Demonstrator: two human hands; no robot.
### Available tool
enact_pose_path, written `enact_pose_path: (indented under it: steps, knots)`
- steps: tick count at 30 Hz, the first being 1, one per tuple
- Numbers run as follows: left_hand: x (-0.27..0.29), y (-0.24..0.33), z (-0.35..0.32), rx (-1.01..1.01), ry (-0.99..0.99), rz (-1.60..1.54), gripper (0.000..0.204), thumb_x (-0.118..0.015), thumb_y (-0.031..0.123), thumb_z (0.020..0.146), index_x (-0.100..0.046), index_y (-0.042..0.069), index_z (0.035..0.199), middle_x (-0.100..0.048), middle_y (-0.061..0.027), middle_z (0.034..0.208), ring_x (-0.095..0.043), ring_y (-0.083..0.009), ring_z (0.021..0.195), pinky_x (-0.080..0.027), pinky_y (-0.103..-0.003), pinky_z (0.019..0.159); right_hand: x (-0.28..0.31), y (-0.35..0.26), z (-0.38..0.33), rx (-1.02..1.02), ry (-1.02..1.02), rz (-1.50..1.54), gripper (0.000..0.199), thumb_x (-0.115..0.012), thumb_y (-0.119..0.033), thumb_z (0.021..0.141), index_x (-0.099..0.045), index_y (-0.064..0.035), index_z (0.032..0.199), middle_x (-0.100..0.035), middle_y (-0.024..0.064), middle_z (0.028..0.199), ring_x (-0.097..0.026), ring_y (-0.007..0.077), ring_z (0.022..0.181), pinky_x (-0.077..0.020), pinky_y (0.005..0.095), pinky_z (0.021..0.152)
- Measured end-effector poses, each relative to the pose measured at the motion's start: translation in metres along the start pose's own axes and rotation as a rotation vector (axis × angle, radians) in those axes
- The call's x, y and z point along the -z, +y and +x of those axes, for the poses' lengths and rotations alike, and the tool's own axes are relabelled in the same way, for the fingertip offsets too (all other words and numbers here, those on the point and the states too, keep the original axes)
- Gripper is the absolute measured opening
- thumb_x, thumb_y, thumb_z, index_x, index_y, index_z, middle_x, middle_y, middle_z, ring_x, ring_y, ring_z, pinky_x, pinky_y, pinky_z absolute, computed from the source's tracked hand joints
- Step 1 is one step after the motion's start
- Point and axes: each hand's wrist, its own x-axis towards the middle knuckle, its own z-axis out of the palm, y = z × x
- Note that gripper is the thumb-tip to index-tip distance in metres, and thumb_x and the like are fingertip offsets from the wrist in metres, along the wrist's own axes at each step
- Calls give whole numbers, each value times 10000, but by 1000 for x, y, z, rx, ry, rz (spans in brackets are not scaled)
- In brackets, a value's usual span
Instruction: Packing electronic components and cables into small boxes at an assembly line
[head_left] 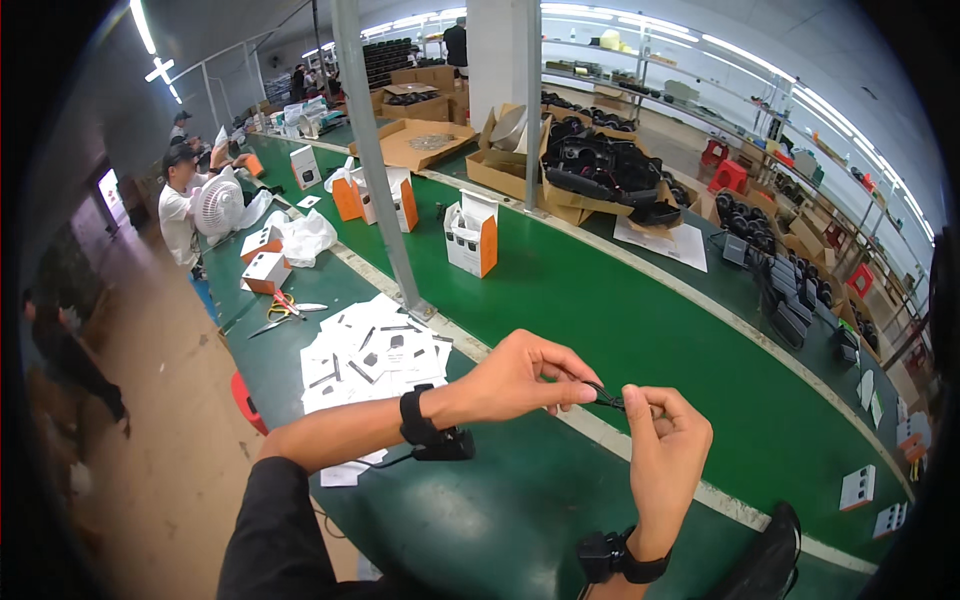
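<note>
My left hand (520,378) pinches one end of a small bundle of thin black cable (606,397). The bundle's other end is held between the thumb and fingers of my right hand (670,432). Both hands are above the near edge of the green belt, and the cable stretches between them. Beneath my left forearm, a spread pile of white printed sheets (372,345) covers part of the dark green table. A black device on a strap sits at each of my wrists.
Scissors (284,308) lie beyond the sheets. An open white and orange box (471,238) stands on the green belt (620,335), beside a metal post (375,160). Cartons of black parts (600,165) line the far side. Farther left, a person (180,205) works near a white fan (218,205).
</note>
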Motion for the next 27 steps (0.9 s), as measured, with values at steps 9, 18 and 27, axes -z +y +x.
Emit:
enact_pose_path:
  steps: [9, 18, 27]
  knots:
    - [180, -171, 139, 47, 1320, 884, 1569, -1088, 375, 600, -35, 24, 1710, -137, -357, 1702, -253, -476, 1578, -330, -533, 1280, 37, -4, -3, 51, 267, 187, 127, -852, -54, 950, -798, 28, 1031, -715, 36, 836, -600, 57, 639, -459, 201, 567]
    - [192, -157, 134, -2, 1039, 702, 1245, -1087, 215, 555, -315, -53, 1495, -692, -255, 1290, -727, -406, 1129, -588, -458, 1019, 39, -13, -10, 65, 84, 375, 232, -824, 75, 903, -798, 51, 1132, -738, 122, 974, -762, 175, 777, -612, 261, 601]
    - [-43, 19, -176, 73, 286, 582, 1265, -1056, 416, 656, -314, 15, 1599, -591, -216, 1436, -651, -339, 1321, -508, -421, 1138, 41, -32, -62, 318, -140, 256, 293, -814, 107, 849, -748, 102, 1134, -733, 136, 923, -751, 184, 729, -549, 235, 576]
